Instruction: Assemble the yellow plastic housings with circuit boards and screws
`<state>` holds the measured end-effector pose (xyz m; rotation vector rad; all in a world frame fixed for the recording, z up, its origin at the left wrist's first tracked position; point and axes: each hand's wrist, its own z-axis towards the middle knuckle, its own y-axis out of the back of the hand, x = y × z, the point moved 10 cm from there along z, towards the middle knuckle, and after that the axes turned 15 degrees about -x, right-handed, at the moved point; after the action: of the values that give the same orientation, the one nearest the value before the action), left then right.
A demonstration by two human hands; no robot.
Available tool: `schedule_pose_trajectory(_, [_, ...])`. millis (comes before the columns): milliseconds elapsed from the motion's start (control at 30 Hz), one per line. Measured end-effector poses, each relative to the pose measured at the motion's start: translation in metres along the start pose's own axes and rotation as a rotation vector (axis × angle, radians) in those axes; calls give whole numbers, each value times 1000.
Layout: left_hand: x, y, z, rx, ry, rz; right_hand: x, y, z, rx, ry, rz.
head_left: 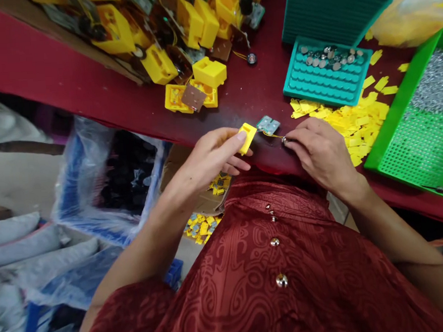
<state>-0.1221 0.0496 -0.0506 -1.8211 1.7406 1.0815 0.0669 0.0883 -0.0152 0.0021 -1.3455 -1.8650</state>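
Observation:
Near the table's front edge, my left hand pinches a small yellow plastic case between thumb and fingers. A small grey-green circuit board lies just right of the case, with thin yellow wires running from it. At the wires' end is a small round dark part, held in the fingertips of my right hand. Its exact kind is too small to make out.
Yellow cases with wired parts pile up at the back left. A teal tray holds button cells. Loose yellow plastic pieces lie beside a green basket of small metal pieces. A lined blue crate stands below left.

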Motion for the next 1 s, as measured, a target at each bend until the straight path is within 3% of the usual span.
schedule_pose_trajectory(200, [13, -25, -1, 269, 185, -199, -8, 5, -3, -55, -52, -47])
schedule_pose_trajectory(400, [16, -39, -4, 383, 318, -342, -10, 0, -9, -49, -53, -87])
schedule_pose_trajectory(567, [17, -44, -1, 356, 321, -426, -17, 8, -7, -86, -147, -14])
schedule_pose_trajectory(800, [9, -61, -5, 342, 243, -536, -29, 30, -5, -146, -442, 330])
schedule_pose_trajectory(900, [9, -65, -4, 265, 230, -573, -18, 39, -3, -161, -436, 332])
schedule_pose_trajectory(1000, [9, -69, -3, 236, 189, -566, -3, 43, -1, -186, -327, 274])
